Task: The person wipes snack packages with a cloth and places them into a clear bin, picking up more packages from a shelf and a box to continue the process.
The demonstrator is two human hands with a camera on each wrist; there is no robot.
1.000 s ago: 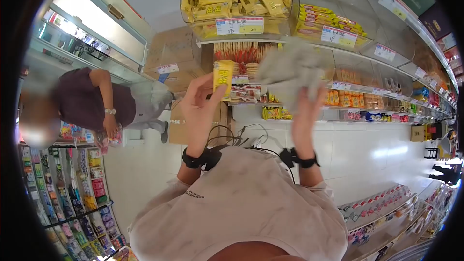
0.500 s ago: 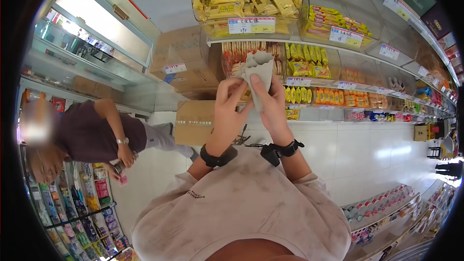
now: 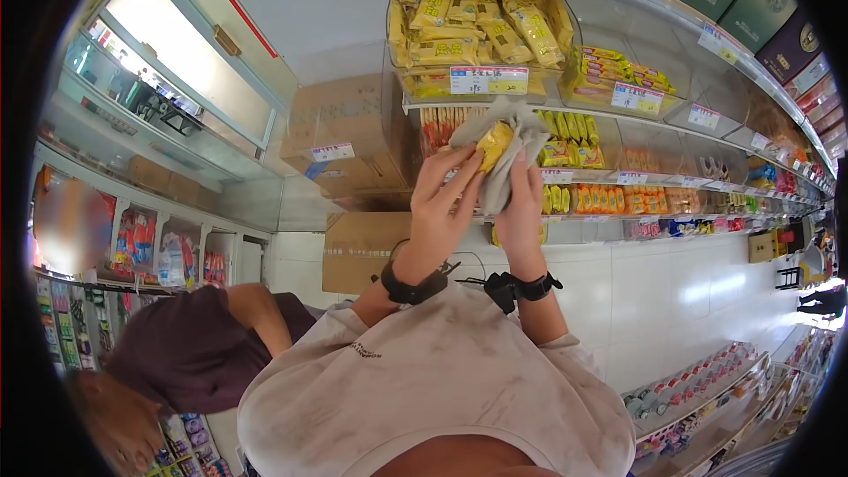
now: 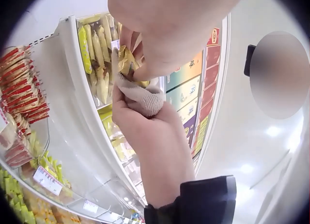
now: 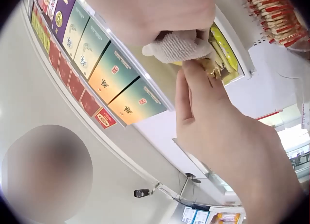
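My left hand [image 3: 439, 197] pinches a small yellow snack packet [image 3: 495, 147], which tilts against the folds of a grey cloth [image 3: 519, 143]. Gripping that cloth from the other side is my right hand [image 3: 521, 216]. Both hands meet in front of the snack shelves. In the left wrist view, the packet [image 4: 127, 62] pokes out of the ribbed cloth [image 4: 143, 99] between my fingers. From the right wrist, the cloth [image 5: 178, 47] hides most of the packet, and only its crimped golden end [image 5: 212, 68] shows beside my left hand [image 5: 218, 108].
A clear bin of yellow packets [image 3: 481, 31] stands on the upper shelf, behind a price tag [image 3: 488, 80]. Lower shelves carry orange-wrapped snacks [image 3: 609, 199]. Cardboard boxes [image 3: 349, 137] are stacked to the left. Another person in a dark shirt [image 3: 208, 349] leans in at lower left.
The hands came together from apart, bringing cloth and packet into contact. The packet, hidden half a second ago, shows again, tilted. The other person has moved closer and bent over.
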